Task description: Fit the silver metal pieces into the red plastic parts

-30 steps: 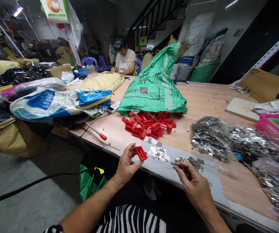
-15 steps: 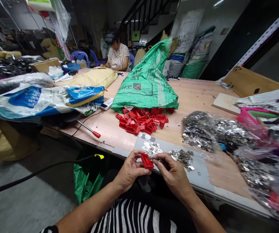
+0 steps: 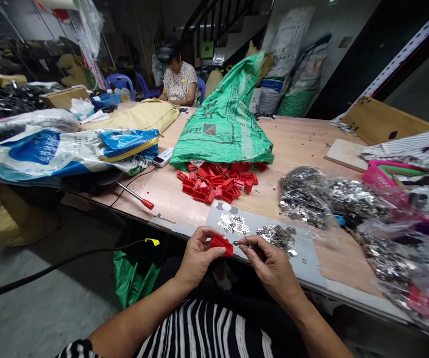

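Observation:
Between the fingers and thumb of my left hand (image 3: 198,256) is a small red plastic housing (image 3: 222,244), held over the table's front edge. My right hand (image 3: 266,259) is closed in a pinch on a small metal clip (image 3: 236,243), whose tip points at the housing's right end. Just beyond my hands lie a pile of bright flat metal pieces (image 3: 233,223) and a darker pile of small metal clips (image 3: 277,237). Farther back, many red plastic housings (image 3: 216,183) spill from the mouth of a green woven sack (image 3: 224,132).
Bags of shiny metal parts (image 3: 306,196) lie to the right, near a pink basket (image 3: 376,176). On the left are a blue and white sack (image 3: 50,154) and a red-tipped lever (image 3: 147,204). A co-worker (image 3: 180,82) sits across the table (image 3: 296,144).
My left hand has turned the red housing to lie more level and shifted it slightly left. The metal clip in my right hand now shows clearly beside the housing's end.

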{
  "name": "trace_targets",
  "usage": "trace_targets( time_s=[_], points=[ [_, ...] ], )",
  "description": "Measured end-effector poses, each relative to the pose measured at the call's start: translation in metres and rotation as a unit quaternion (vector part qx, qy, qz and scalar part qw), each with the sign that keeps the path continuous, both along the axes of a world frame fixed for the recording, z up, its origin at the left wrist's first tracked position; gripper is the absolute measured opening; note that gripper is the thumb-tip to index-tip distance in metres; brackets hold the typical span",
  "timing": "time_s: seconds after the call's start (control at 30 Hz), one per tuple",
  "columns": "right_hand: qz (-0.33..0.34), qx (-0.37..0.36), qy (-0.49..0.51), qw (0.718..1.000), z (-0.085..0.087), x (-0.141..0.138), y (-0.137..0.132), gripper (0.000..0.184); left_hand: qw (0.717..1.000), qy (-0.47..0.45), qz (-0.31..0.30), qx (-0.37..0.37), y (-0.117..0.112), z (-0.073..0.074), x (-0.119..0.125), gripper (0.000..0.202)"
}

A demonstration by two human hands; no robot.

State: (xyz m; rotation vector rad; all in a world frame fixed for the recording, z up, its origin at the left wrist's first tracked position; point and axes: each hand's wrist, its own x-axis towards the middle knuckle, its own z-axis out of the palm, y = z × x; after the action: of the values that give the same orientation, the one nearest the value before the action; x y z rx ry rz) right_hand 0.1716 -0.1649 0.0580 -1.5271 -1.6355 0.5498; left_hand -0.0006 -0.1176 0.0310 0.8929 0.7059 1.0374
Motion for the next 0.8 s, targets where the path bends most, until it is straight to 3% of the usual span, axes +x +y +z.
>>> trace_targets(
  time_s=[0.13,0.27,0.37,0.53,0.8],
  points=[
    [0.010,0.001,-0.023,1.000,0.000,0.000,-0.003,0.009,0.981,0.127,0.043,0.137,0.000,-0.009,-0.003,0.049],
    [0.026,0.001,-0.032,0.999,-0.003,-0.005,-0.005,0.009,0.921,0.239,0.071,0.299,-0.002,-0.011,-0.007,0.049],
    [0.042,0.001,-0.036,0.999,-0.006,-0.009,-0.005,0.010,0.880,0.275,0.083,0.378,-0.004,-0.007,-0.008,0.040],
    [0.041,-0.004,-0.031,0.999,-0.009,-0.014,-0.003,0.011,0.863,0.271,0.085,0.417,-0.006,-0.003,-0.007,0.037],
    [0.079,-0.107,0.117,0.984,-0.008,-0.007,-0.001,0.025,0.882,0.251,0.106,0.385,-0.010,-0.005,-0.007,0.032]
  ],
)
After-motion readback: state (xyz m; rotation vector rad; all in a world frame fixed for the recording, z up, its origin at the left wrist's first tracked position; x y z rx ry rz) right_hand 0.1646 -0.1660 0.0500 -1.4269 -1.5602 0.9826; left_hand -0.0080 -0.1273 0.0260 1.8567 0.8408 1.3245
